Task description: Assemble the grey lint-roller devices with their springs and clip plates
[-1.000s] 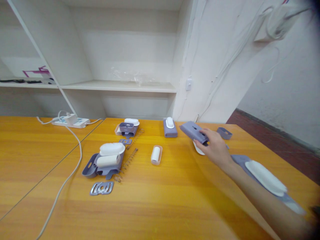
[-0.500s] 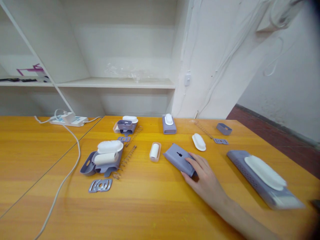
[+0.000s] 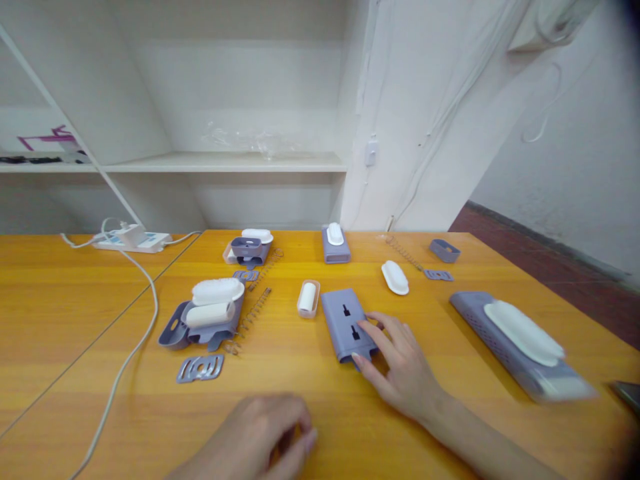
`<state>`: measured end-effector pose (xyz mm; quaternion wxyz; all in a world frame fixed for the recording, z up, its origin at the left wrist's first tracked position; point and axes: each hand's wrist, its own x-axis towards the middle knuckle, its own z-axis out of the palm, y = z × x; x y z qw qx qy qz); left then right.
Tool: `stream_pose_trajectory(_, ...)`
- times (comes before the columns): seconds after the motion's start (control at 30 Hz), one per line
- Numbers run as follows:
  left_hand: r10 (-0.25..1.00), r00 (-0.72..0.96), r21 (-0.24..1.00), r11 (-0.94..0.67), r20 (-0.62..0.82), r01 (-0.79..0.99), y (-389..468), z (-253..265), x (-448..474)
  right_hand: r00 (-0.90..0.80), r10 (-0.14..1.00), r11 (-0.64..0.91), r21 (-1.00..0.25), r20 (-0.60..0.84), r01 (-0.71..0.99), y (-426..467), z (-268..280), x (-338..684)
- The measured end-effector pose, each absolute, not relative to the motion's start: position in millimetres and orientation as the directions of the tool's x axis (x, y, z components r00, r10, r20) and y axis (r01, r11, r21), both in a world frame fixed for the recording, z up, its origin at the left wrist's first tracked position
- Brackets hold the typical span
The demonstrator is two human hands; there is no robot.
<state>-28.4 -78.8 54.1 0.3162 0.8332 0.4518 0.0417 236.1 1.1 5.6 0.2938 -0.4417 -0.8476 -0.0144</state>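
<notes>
A grey-purple plastic housing [image 3: 340, 320] with two black arrow-shaped slots lies on the wooden table. My right hand [image 3: 400, 360] grips its near right corner, fingertips on top and thumb at the near edge. My left hand [image 3: 260, 433] is low in the middle, holding nothing I can see, its fingers loosely bent and apart from the thumb. Beyond the housing are a white roll in a clear case [image 3: 309, 298] and a white oval brush-like piece [image 3: 395, 277]. On the right lies another housing [image 3: 470, 310] with a white oval piece [image 3: 525, 332] on it.
To the left are a group of grey parts with a white roll [image 3: 210, 315], a slotted plate [image 3: 200, 368] and a spring [image 3: 255, 312]. Similar parts stand farther back, including a small grey tray [image 3: 445, 251]. A white cable runs from a power strip [image 3: 133, 239] down the left side.
My left hand has come into view from below. My right hand has turned the housing so its slots now line up toward me, and the view has shifted slightly.
</notes>
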Motion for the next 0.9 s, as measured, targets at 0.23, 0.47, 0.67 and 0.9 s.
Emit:
stream_pose_trajectory(0.23,0.934,0.224,0.19,-0.282,0.278,0.94,24.2,10.4,-12.8,-0.395,0.736,0.581,-0.213,0.551,0.786,10.4,1.2,237.1)
stream_pose_trajectory(0.47,0.893,0.368,0.121,-0.408,0.26,0.905,22.9,8.9,-16.6,-0.31,0.698,0.557,-0.217,0.646,0.802,12.7,-2.1,239.2)
stream_pose_trajectory(0.67,0.894,0.353,0.134,-0.399,0.275,0.907,16.4,6.9,-18.6,-0.391,0.588,0.67,-0.156,0.708,0.726,0.6,4.6,236.0)
stream_pose_trajectory(0.9,0.851,0.275,0.129,-0.366,0.447,0.922,14.9,1.1,-17.7,-0.509,0.484,0.794,-0.114,0.712,0.597,-11.9,5.8,232.1)
